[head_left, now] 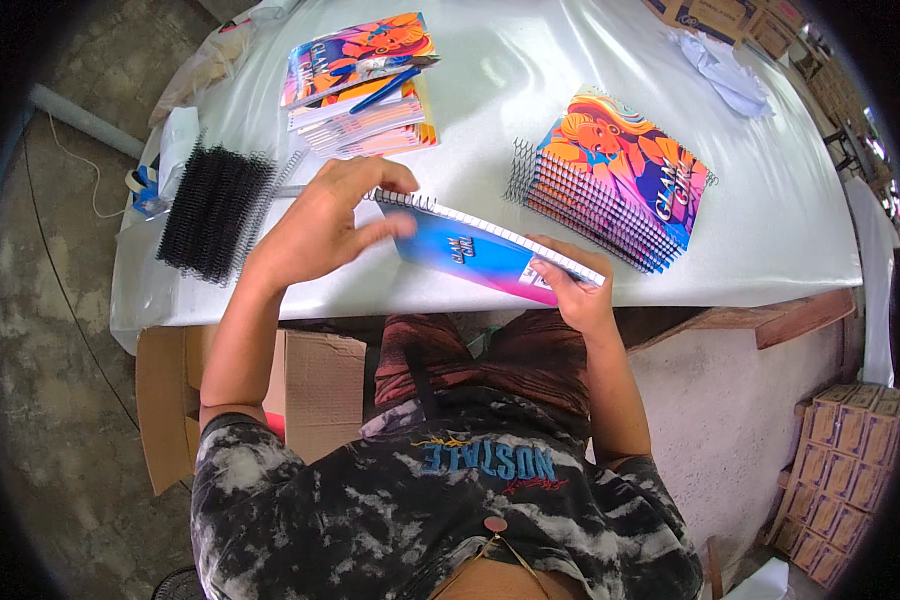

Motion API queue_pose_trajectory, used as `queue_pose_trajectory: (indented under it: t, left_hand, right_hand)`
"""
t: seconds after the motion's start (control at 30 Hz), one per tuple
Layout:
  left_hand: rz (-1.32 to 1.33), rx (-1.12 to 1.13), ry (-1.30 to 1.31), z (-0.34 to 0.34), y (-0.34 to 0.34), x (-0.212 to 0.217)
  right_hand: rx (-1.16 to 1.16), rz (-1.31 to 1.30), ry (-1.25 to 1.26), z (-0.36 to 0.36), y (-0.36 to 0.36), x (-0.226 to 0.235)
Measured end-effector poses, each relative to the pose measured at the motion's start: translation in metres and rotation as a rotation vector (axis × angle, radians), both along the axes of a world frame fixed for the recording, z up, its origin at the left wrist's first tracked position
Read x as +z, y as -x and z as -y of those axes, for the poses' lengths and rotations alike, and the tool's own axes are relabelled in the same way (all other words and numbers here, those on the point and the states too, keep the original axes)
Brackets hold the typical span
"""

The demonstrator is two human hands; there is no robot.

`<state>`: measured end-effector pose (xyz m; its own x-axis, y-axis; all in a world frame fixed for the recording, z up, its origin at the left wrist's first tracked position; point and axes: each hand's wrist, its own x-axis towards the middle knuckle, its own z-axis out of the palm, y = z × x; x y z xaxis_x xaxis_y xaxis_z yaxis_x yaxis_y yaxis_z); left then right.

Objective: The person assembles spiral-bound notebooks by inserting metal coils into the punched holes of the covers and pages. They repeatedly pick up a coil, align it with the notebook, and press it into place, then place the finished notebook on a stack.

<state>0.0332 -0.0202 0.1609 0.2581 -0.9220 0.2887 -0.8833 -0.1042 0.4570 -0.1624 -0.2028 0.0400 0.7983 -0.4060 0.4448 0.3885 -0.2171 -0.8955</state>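
My right hand [575, 295] grips the right end of a notebook [460, 245], thumb on its blue-and-pink cover. The notebook is tilted, with its punched edge upward. A dark spiral coil [410, 200] runs through the holes at the left end; the holes farther right show no coil. At that left end is my left hand [315, 220], its thumb and fingers apart around the coil. The index finger lies near the coil, and the thumb is blurred over the cover. My left palm hides part of the coil.
Black spiral coils [215, 215] lie in a pile at left, beside a blue tape dispenser [145, 190]. Spiral-bound notebooks [620, 175] are stacked at right. Farther back are loose printed covers [360, 60] with a blue pen [385, 90]. An open cardboard box [320, 380] stands below the table edge.
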Motion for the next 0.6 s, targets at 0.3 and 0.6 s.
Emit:
queue_pose_trajectory:
  t: [0.3,0.6]
  left_hand:
    - [0.142,-0.082,0.024,0.006,-0.011,0.0]
    - [-0.001,-0.125,-0.068,0.009,-0.022,-0.003]
  right_hand:
    - [-0.003,-0.027,-0.094,0.002,-0.001,0.0]
    - [-0.009,-0.027,-0.157,0.002,-0.002,-0.006]
